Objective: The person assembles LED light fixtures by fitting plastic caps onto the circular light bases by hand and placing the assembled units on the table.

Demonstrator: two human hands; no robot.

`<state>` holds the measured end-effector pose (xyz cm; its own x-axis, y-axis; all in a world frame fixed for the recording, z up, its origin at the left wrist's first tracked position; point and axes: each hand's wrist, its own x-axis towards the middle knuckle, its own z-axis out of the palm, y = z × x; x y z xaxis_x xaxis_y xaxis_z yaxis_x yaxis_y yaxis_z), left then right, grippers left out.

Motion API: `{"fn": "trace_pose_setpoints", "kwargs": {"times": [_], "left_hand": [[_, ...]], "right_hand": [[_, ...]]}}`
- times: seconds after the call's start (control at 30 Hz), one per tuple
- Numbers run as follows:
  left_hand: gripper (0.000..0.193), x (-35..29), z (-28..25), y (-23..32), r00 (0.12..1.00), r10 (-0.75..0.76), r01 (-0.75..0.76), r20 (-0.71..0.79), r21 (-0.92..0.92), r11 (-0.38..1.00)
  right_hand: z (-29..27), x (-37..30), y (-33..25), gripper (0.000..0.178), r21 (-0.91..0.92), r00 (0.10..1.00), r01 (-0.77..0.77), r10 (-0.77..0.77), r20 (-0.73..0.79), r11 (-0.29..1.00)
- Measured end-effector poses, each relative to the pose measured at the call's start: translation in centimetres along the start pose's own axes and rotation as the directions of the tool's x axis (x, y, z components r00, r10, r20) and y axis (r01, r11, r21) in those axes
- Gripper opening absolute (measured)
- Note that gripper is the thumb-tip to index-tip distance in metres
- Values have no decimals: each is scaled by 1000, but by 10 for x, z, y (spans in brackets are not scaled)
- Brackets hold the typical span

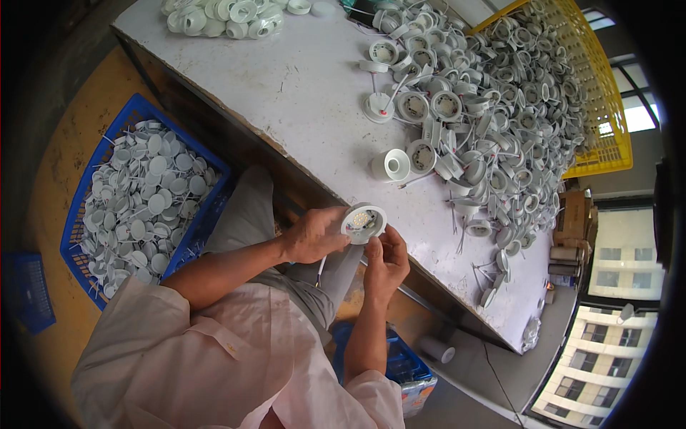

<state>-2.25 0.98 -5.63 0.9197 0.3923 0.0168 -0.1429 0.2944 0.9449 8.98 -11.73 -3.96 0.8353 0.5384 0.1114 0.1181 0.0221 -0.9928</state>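
Observation:
Near the table's edge, my left hand (314, 234) grips a round white LED downlight (352, 239) by its left side. The light's open face is turned up and shows a board dotted with small LEDs. Below my left hand a pale wire hangs down. My right hand (386, 266) is closed at the light's lower right rim, thumb and fingertips against it. On the table (275, 86) just beyond stands a white cup-shaped part (391, 165), beside a large heap of similar lights (493, 121) with wires.
At the left, a blue basket (134, 109) holds many round white covered lights with wires. A yellow basket (620, 132) lies tipped behind the heap. Bagged white rings (221, 16) sit at the table's far left. A blue crate (404, 363) stands below the table, near my right arm.

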Motion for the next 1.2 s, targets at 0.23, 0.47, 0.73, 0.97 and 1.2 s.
{"fn": "trace_pose_setpoints", "kwargs": {"times": [0.23, 0.47, 0.73, 0.97, 1.2], "left_hand": [[47, -9, -5, -14, 999, 4, 0, -38, 94, 996], [43, -11, -26, -9, 992, -24, 26, -122, 11, 1000], [38, -20, -36, -3, 988, -64, 35, -141, -201, 979], [38, -30, -48, -3, 982, -114, 74, -148, -251, 965], [37, -31, -53, -2, 986, -105, 70, -129, -250, 966]], "right_hand": [[17, 6, 15, 12, -177, 999, 20, -13, 42, 984], [27, 27, 7, 28, -229, 998, -39, 47, 30, 973], [28, 115, 4, 63, -612, 932, 355, -318, 174, 707], [36, 119, 3, 63, -662, 903, 420, -354, 242, 621], [40, 101, -7, 45, -490, 928, 348, -368, 58, 799]]}}
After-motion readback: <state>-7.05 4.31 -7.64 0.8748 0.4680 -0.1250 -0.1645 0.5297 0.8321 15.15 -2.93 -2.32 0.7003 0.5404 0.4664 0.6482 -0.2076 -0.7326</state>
